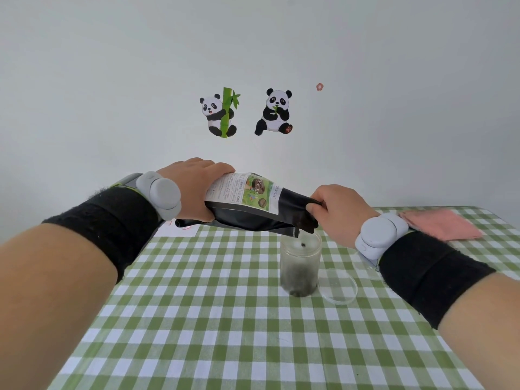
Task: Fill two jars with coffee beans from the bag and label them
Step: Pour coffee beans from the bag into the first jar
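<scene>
left hand (194,187) clamps tilted black foil coffee bag (253,218); right hand (339,213) pinches its mouth, aiming beans (298,291) into clear glass jar (300,266) below fingertips (310,208).

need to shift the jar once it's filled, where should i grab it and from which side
Grip the jar round its straight side wall, about halfway up, coming from its left. It stands upright and open, with the mouth of the bag hanging right over the top, so a top grip is out. The lid lies close by its right side; the left looks free.
</scene>
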Demonstrator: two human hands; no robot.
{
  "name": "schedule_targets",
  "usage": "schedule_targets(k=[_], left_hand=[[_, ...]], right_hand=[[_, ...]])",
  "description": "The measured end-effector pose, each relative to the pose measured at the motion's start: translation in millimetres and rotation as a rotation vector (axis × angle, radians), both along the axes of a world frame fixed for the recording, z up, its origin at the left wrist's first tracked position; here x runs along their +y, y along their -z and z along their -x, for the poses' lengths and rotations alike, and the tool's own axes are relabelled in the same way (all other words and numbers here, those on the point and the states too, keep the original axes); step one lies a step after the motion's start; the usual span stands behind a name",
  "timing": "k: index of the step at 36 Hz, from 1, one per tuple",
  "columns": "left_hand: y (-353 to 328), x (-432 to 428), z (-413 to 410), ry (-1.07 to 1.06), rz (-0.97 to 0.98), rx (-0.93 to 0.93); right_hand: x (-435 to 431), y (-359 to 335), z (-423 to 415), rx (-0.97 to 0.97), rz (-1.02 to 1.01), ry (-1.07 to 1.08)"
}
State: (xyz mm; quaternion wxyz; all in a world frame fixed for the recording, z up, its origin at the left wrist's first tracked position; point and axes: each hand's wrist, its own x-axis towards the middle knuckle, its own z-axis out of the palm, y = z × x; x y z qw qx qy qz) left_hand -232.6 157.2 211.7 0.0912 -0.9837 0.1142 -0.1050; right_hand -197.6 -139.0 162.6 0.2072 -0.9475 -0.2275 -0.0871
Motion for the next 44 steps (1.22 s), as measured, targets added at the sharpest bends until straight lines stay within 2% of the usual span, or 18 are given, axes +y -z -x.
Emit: schedule_targets(k=[44], left_hand=[[-9, -7, 1, 0.023, -0.062, -0.026]], right_hand=[[-6, 10, 0, -0.004, -0.002, 0.009]])
